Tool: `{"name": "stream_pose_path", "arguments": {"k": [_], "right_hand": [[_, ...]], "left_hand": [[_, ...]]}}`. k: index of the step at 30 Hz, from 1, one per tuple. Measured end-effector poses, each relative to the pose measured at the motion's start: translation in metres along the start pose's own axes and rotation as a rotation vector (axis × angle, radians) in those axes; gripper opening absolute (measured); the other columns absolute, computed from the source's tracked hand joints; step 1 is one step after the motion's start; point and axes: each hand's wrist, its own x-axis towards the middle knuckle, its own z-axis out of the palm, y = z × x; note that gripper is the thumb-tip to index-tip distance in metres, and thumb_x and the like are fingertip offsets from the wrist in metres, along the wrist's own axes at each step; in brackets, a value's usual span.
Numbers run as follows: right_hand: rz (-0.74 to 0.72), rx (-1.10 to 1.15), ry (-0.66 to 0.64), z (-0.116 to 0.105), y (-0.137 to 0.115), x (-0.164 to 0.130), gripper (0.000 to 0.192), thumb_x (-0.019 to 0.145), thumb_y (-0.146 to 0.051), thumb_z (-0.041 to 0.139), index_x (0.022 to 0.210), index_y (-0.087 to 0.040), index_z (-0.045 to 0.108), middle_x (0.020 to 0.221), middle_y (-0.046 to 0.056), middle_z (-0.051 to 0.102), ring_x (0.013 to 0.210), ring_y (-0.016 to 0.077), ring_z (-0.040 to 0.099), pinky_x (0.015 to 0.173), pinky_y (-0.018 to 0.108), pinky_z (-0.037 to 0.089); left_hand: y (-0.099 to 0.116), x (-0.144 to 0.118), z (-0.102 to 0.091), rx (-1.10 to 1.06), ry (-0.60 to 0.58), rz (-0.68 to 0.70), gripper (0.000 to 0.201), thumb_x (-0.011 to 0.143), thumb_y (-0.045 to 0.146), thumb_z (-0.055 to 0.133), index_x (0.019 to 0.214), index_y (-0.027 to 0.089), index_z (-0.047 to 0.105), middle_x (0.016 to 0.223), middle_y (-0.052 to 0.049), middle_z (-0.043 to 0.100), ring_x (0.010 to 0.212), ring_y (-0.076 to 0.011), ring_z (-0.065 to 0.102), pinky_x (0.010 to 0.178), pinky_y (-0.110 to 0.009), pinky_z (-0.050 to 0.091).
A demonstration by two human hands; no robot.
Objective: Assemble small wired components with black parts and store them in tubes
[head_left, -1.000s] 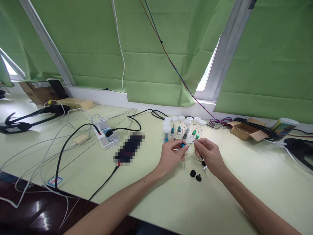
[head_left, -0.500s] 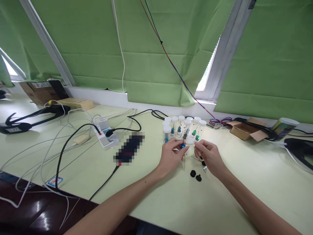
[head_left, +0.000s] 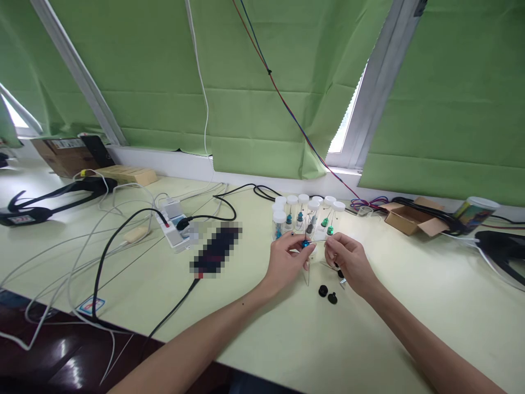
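Note:
My left hand (head_left: pixel 289 257) pinches a small blue metallic part (head_left: pixel 306 244) between thumb and fingers, and a thin dark shaft rises from it. Closed at the fingertips, my right hand (head_left: pixel 346 257) grips a thin metal rod (head_left: pixel 319 241) whose other end reaches the blue part. Just behind both hands, several clear tubes with white caps (head_left: pixel 279 216) stand upright with small blue, grey or green parts inside. On the table before the hands lie a black knob (head_left: pixel 323 290) and a flanged black piece (head_left: pixel 332 298). A bent thin rod (head_left: pixel 308 273) shows below my left fingers.
A power strip (head_left: pixel 174 230) with cables and a blurred-out dark device (head_left: pixel 217 249) lie to the left. An open cardboard box (head_left: pixel 412 216) and a printed canister (head_left: pixel 478 213) stand at the back right. Black headgear (head_left: pixel 61 200) rests far left.
The thin rod in my right hand now lies visibly across to the blue part. Both hands stay in almost the same place, and the whole view has shifted slightly.

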Motion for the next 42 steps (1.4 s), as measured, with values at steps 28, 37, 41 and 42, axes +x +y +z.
{"name": "stream_pose_path", "arguments": {"k": [28,37,41,42], "right_hand": [[-0.01,-0.008,0.024,-0.0001,0.001,0.0005,0.027,0.084,-0.041,0.069,0.072,-0.017,0.063,0.056,-0.003,0.052,0.047,0.0087,0.044,0.046,0.024,0.033],[0.02,0.032,0.024,-0.0005,0.0005,0.0011,0.039,0.083,-0.039,0.07,0.056,-0.019,0.05,0.049,-0.005,0.045,0.045,0.0098,0.042,0.047,0.026,0.031],[0.036,0.035,0.037,-0.0006,0.0017,0.0019,0.043,0.082,-0.036,0.071,0.052,-0.019,0.045,0.046,-0.006,0.039,0.043,0.0102,0.042,0.047,0.026,0.031],[0.038,0.032,0.038,-0.0007,0.0021,0.0021,0.044,0.081,-0.036,0.071,0.051,-0.019,0.045,0.045,-0.006,0.039,0.043,0.0103,0.042,0.047,0.026,0.031]], "left_hand": [[0.0012,-0.0016,0.001,0.018,-0.027,0.032,0.019,0.079,0.034,0.069,0.086,0.016,0.071,0.078,0.001,0.046,0.051,-0.0061,0.053,0.043,-0.021,0.055],[0.0035,-0.0032,0.0009,0.086,-0.058,0.075,0.017,0.08,0.032,0.068,0.086,0.016,0.073,0.079,-0.001,0.049,0.055,-0.0072,0.052,0.043,-0.02,0.055],[0.0026,-0.0037,0.0013,0.138,-0.073,0.103,0.019,0.082,0.033,0.066,0.089,0.018,0.074,0.082,-0.003,0.053,0.061,-0.0093,0.054,0.044,-0.019,0.054],[0.0028,-0.0038,0.0014,0.141,-0.075,0.105,0.019,0.082,0.034,0.066,0.089,0.018,0.074,0.082,-0.003,0.053,0.062,-0.0096,0.054,0.044,-0.019,0.054]]}}
